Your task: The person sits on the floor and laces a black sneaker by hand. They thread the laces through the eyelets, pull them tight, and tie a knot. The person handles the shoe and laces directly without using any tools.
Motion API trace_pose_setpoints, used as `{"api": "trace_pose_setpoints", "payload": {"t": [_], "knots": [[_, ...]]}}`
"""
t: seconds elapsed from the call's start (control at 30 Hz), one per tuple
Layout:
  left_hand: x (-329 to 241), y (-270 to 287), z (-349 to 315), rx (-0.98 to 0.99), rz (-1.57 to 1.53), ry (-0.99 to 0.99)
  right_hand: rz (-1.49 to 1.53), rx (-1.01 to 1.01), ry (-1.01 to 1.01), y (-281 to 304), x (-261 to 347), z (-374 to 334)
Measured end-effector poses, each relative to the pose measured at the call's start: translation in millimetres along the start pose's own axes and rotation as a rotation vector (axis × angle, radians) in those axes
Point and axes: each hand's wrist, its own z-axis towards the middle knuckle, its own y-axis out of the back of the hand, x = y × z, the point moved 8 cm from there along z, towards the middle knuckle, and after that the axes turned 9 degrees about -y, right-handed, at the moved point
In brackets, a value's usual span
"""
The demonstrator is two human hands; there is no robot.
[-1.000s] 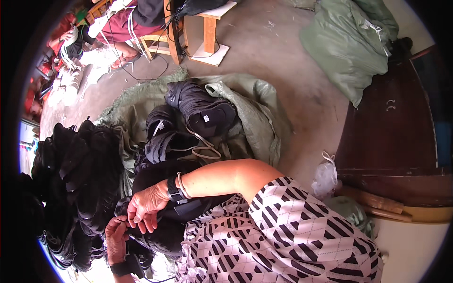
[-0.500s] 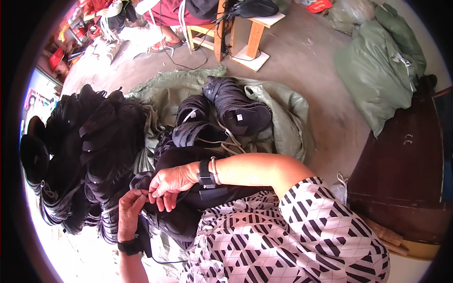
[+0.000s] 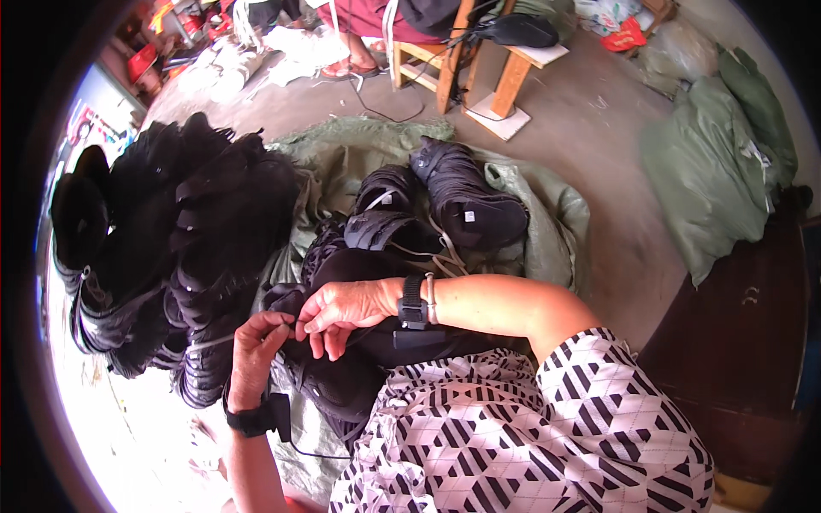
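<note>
My left hand [image 3: 255, 346] and my right hand [image 3: 349, 308] meet fingertip to fingertip above a black fabric piece [image 3: 329, 389] on my lap that looks like a shoe upper. Thumb and forefinger are pinched together on each hand. Whatever is between them is too small to make out. The right hand's other fingers hang loosely curled. Just beyond the hands lie rolled bundles of dark shoe uppers [image 3: 466, 201], with pale cords [image 3: 449, 256] around or beside them. A large heap of black shoe uppers [image 3: 227, 214] stands to the left of my hands.
A green woven sack [image 3: 560, 218] is spread beneath the bundles. Full green sacks [image 3: 714, 171] stand at the right, near a dark brown panel [image 3: 735, 333]. At the back, a person in dark red sits by a wooden stool [image 3: 445, 77]. Cables [image 3: 385, 111] trail across the floor.
The view has shifted, so the whole scene sits further right and somewhat higher in the picture. My hands remain pinched together at nearly the same place over the black piece.
</note>
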Motion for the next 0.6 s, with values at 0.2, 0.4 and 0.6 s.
{"api": "trace_pose_setpoints", "payload": {"t": [0.2,0.4,0.6], "knots": [[-6.1,5.4,-1.3,0.045,0.137,-0.058,-0.007,-0.018,-0.035,0.8,0.7,1.0],[4.1,14.0,-3.8,0.052,0.011,-0.104,0.000,-0.023,-0.084,1.0,-4.0,5.0],[4.2,13.1,-4.6,0.055,0.036,-0.080,-0.115,-0.090,-0.166,6.8,1.6,-3.5]]}}
